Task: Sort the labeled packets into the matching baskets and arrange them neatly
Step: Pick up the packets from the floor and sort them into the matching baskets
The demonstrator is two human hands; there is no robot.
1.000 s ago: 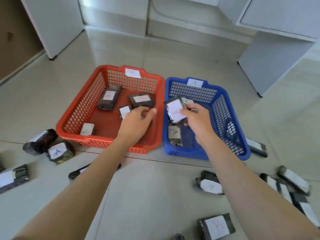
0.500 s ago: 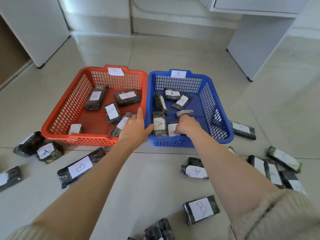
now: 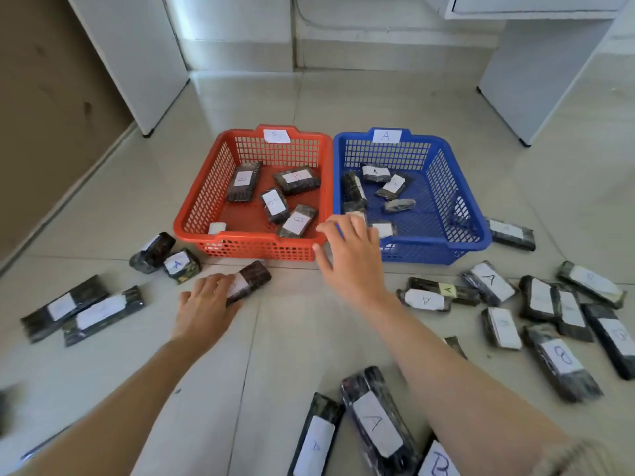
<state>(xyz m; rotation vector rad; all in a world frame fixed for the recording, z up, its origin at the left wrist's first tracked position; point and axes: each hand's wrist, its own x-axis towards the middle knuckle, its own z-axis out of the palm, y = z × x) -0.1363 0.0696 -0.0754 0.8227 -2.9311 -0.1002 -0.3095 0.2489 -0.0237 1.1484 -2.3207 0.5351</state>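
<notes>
The red basket [image 3: 202, 201] labelled B holds several dark packets with white labels, among them one marked B [image 3: 297, 221]. The blue basket [image 3: 446, 187] labelled A stands right beside it and holds several packets, one marked A [image 3: 375, 172]. My left hand [image 3: 206, 304] lies on the floor in front of the red basket, with its fingers closed over the near end of a dark packet [image 3: 252, 278]. My right hand [image 3: 350, 255] hovers above the near rims where the two baskets meet, fingers spread and empty.
Loose labelled packets lie on the tiled floor: two long ones at the left [image 3: 82, 310], a short A packet [image 3: 180, 266], several at the right [image 3: 491, 281] and several near me [image 3: 374, 424]. White cabinet panels [image 3: 137, 63] stand behind the baskets.
My left hand came out of the red basket down to a packet on the floor. My right hand drew back from inside the blue basket, now empty. The view pulled back.
</notes>
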